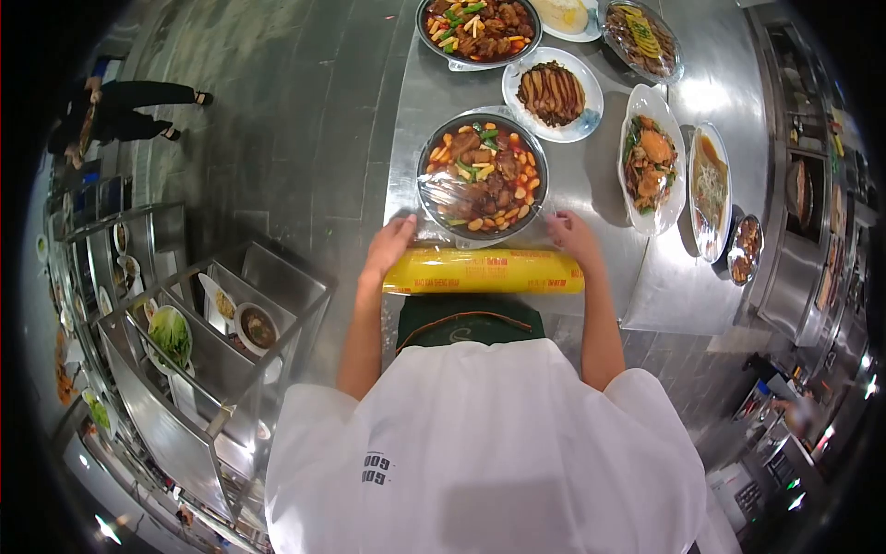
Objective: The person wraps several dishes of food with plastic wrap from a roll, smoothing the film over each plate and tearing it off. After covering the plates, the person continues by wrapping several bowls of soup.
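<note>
Head camera: the only view, worn on the person's head, facing forward and steeply down
Near end: the white shirt [489, 415], closest, across the bottom
Mid-frame: the yellow roll [484, 271] and steel surface [669, 309], a little farther off
Top edge: cuts a black-rimmed bowl [430, 44]
Lens: very wide, bending the rack [152, 392] at left, corners black

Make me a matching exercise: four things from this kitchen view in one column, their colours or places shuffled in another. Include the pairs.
Things:
1. Film roll
2. Stew nearest the roll
3. Sliced meat
4. Shirt

Matches:
A. On a round white plate
B. White, dark lettering
C. Yellow, red print
D. In a dark bowl

Pairs: 1-C, 2-D, 3-A, 4-B
</note>
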`<state>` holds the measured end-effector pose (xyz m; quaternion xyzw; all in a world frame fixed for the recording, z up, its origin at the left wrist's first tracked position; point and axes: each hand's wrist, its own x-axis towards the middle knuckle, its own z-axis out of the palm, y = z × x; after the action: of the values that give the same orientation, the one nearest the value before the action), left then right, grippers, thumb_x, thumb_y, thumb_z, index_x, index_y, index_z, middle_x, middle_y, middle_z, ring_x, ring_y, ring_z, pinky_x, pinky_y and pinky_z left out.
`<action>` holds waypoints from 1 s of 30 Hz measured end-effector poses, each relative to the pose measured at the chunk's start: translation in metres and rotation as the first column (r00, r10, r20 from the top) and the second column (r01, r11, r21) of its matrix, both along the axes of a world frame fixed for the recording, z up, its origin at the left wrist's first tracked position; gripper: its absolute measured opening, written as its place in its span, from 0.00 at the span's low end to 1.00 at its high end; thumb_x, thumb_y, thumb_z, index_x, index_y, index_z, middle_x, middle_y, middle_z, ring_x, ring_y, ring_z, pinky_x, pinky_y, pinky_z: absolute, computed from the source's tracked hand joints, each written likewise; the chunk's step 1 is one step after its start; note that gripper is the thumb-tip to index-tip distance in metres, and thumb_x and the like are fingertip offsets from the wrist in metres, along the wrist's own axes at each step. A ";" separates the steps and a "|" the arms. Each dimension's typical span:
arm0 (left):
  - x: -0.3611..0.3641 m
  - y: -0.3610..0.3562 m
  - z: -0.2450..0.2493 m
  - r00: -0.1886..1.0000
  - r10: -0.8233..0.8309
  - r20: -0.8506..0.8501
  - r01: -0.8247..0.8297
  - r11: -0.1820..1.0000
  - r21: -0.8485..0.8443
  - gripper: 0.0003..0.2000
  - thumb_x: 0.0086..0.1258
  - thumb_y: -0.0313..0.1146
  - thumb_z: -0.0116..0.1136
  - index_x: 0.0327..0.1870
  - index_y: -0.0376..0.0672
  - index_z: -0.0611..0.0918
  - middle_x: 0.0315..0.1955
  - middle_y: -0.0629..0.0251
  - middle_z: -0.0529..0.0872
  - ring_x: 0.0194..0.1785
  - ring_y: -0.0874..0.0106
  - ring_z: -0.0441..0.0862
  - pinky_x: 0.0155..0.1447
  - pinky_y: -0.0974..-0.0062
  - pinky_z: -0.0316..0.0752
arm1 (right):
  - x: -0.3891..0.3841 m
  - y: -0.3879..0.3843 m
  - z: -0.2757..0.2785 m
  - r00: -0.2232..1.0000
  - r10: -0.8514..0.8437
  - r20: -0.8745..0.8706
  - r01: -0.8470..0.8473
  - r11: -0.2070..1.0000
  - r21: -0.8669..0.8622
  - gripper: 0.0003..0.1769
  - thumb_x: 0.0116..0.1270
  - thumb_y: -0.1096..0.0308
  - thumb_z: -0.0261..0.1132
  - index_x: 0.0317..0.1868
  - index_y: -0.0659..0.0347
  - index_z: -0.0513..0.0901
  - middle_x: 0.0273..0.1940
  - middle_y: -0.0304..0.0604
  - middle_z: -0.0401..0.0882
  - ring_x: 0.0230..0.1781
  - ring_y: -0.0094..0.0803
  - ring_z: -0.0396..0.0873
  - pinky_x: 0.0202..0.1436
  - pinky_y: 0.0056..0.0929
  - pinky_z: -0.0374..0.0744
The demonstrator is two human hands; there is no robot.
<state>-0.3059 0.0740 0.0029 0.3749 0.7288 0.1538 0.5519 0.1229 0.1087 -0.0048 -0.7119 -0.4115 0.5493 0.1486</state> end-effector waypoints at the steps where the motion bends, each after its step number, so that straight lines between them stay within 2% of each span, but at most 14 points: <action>1: 0.003 -0.004 0.004 0.991 -0.071 -0.113 0.075 0.996 0.038 0.17 0.79 0.46 0.60 0.50 0.40 0.86 0.36 0.53 0.92 0.39 0.56 0.90 0.48 0.64 0.81 | -0.001 -0.004 0.000 1.000 0.002 -0.002 -0.002 1.000 0.003 0.22 0.77 0.52 0.67 0.49 0.66 0.87 0.34 0.46 0.88 0.34 0.30 0.85 0.42 0.33 0.82; 3: 0.003 -0.007 0.007 0.958 -0.169 -0.230 0.201 0.972 0.123 0.15 0.77 0.45 0.62 0.49 0.42 0.86 0.37 0.54 0.92 0.43 0.53 0.89 0.50 0.59 0.82 | -0.001 -0.009 -0.006 0.966 0.208 0.150 -0.226 0.968 0.111 0.23 0.76 0.49 0.69 0.41 0.66 0.86 0.30 0.43 0.84 0.29 0.29 0.80 0.37 0.33 0.78; 8: 0.010 -0.011 0.013 0.877 -0.246 -0.412 0.337 0.927 0.165 0.10 0.72 0.38 0.68 0.45 0.42 0.85 0.38 0.53 0.92 0.46 0.47 0.88 0.51 0.53 0.82 | 0.006 -0.015 -0.002 0.984 0.166 0.070 -0.173 0.979 0.109 0.24 0.76 0.48 0.68 0.36 0.65 0.84 0.26 0.41 0.80 0.26 0.29 0.76 0.33 0.34 0.74; 11: 0.013 -0.007 0.015 0.846 -0.193 -0.497 0.352 0.903 0.247 0.09 0.72 0.36 0.67 0.43 0.40 0.83 0.34 0.52 0.90 0.42 0.49 0.88 0.46 0.54 0.81 | 0.006 -0.017 0.004 0.978 0.195 0.072 -0.201 0.976 0.082 0.23 0.76 0.50 0.69 0.37 0.65 0.84 0.25 0.39 0.79 0.25 0.28 0.76 0.33 0.34 0.74; 14: 0.018 -0.008 0.029 0.819 -0.172 -0.547 0.348 0.908 0.235 0.10 0.71 0.36 0.68 0.48 0.44 0.84 0.44 0.53 0.90 0.50 0.49 0.87 0.55 0.52 0.80 | 0.009 -0.015 -0.012 0.995 0.102 -0.019 -0.101 0.994 0.051 0.18 0.75 0.55 0.71 0.41 0.64 0.84 0.29 0.40 0.81 0.29 0.32 0.79 0.37 0.34 0.78; 16: 0.018 -0.019 0.038 0.680 0.046 -0.732 0.412 0.801 0.434 0.12 0.71 0.34 0.67 0.52 0.43 0.84 0.52 0.52 0.86 0.56 0.48 0.83 0.60 0.53 0.77 | 0.002 -0.011 -0.003 0.996 0.024 -0.090 -0.020 0.999 0.048 0.15 0.73 0.58 0.72 0.44 0.64 0.85 0.32 0.41 0.84 0.33 0.35 0.82 0.41 0.36 0.80; 17: 0.019 -0.026 0.043 0.679 0.060 -0.732 0.402 0.803 0.439 0.12 0.71 0.34 0.67 0.52 0.43 0.84 0.52 0.52 0.86 0.56 0.48 0.83 0.60 0.53 0.77 | -0.003 -0.011 0.001 0.981 0.026 0.194 -0.112 0.885 0.451 0.14 0.71 0.61 0.73 0.47 0.62 0.85 0.38 0.44 0.85 0.40 0.40 0.83 0.47 0.39 0.81; 18: 0.020 -0.039 0.048 0.709 0.207 -0.674 0.267 0.805 0.529 0.16 0.71 0.35 0.68 0.56 0.42 0.83 0.53 0.51 0.85 0.58 0.47 0.81 0.63 0.54 0.76 | -0.013 -0.010 0.012 0.897 -0.090 0.433 -0.291 0.616 0.732 0.15 0.69 0.63 0.74 0.50 0.61 0.85 0.44 0.46 0.86 0.47 0.45 0.84 0.53 0.41 0.81; 21: 0.031 -0.080 0.037 0.695 0.452 -0.559 -0.087 0.825 0.559 0.24 0.71 0.37 0.70 0.64 0.39 0.78 0.54 0.47 0.83 0.62 0.46 0.80 0.67 0.53 0.74 | -0.094 -0.001 0.075 0.862 0.066 0.502 -0.462 0.511 0.725 0.14 0.68 0.64 0.74 0.51 0.58 0.86 0.52 0.48 0.84 0.57 0.50 0.80 0.61 0.46 0.78; 24: 0.042 -0.096 0.023 0.682 0.513 -0.522 -0.393 0.858 0.330 0.33 0.69 0.39 0.75 0.70 0.36 0.73 0.56 0.45 0.83 0.62 0.53 0.82 0.68 0.58 0.76 | -0.181 0.003 0.080 0.683 0.607 0.407 -0.673 0.306 0.673 0.13 0.70 0.65 0.71 0.53 0.56 0.87 0.51 0.44 0.86 0.58 0.46 0.81 0.64 0.45 0.77; 25: 0.042 -0.099 0.015 0.724 0.683 -0.094 -0.635 0.713 0.297 0.32 0.68 0.37 0.77 0.70 0.37 0.74 0.58 0.48 0.83 0.60 0.57 0.83 0.67 0.60 0.77 | -0.211 0.005 0.068 0.595 0.712 0.373 -0.686 0.208 0.697 0.12 0.73 0.60 0.67 0.51 0.56 0.87 0.53 0.44 0.86 0.58 0.44 0.82 0.66 0.48 0.75; 26: 0.040 -0.101 0.010 0.569 0.748 0.340 -0.818 0.557 0.143 0.32 0.67 0.35 0.79 0.69 0.37 0.75 0.59 0.51 0.83 0.59 0.61 0.84 0.65 0.62 0.78 | -0.237 0.007 0.054 0.587 0.717 0.376 -0.689 0.199 0.697 0.12 0.73 0.60 0.67 0.51 0.56 0.87 0.53 0.44 0.86 0.58 0.44 0.82 0.66 0.48 0.75; 28: 0.039 -0.103 0.019 0.554 0.748 0.365 -0.822 0.562 0.095 0.37 0.65 0.31 0.80 0.73 0.40 0.71 0.59 0.53 0.82 0.57 0.66 0.84 0.62 0.67 0.79 | -0.273 0.010 0.030 0.417 0.719 0.556 -0.728 -0.102 0.678 0.15 0.77 0.56 0.61 0.49 0.56 0.88 0.51 0.44 0.88 0.57 0.41 0.83 0.67 0.48 0.73; 30: 0.049 -0.102 0.025 0.428 0.796 0.427 -0.896 0.436 0.087 0.46 0.64 0.31 0.81 0.79 0.40 0.60 0.60 0.51 0.81 0.58 0.64 0.83 0.63 0.65 0.79 | -0.288 0.024 0.017 0.217 0.807 0.550 -0.819 -0.156 0.552 0.16 0.79 0.55 0.58 0.48 0.55 0.88 0.49 0.43 0.89 0.56 0.40 0.84 0.66 0.47 0.72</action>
<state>-0.2572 -0.0280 0.0277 -0.0003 0.6828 0.5812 0.4427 -0.1655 0.1323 0.0124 -0.1446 -0.9511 0.2669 0.0574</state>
